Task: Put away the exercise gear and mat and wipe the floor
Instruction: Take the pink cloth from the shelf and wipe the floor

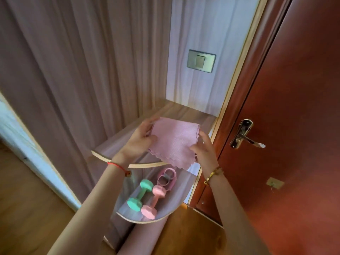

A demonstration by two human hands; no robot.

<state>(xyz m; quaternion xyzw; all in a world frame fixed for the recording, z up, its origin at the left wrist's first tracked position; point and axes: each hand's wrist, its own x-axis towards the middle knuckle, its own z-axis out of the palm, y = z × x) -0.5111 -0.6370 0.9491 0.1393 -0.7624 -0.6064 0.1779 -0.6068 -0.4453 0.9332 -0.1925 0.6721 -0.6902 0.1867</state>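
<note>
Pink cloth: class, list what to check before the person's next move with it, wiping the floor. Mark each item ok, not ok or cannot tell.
1. Grip: the left hand and right hand both pinch the pink cloth: ok.
2. Weights stowed: the green dumbbell and pink dumbbell lie on the lower shelf: ok.
3. The pink looped band lies on that shelf, behind the dumbbells: ok.
4. Mat stowed: cannot tell; the pink roll at the bottom edge may be it.
5. Cloth damp: cannot tell.
6. The wood floor free of gear: cannot tell; little of it shows.
</note>
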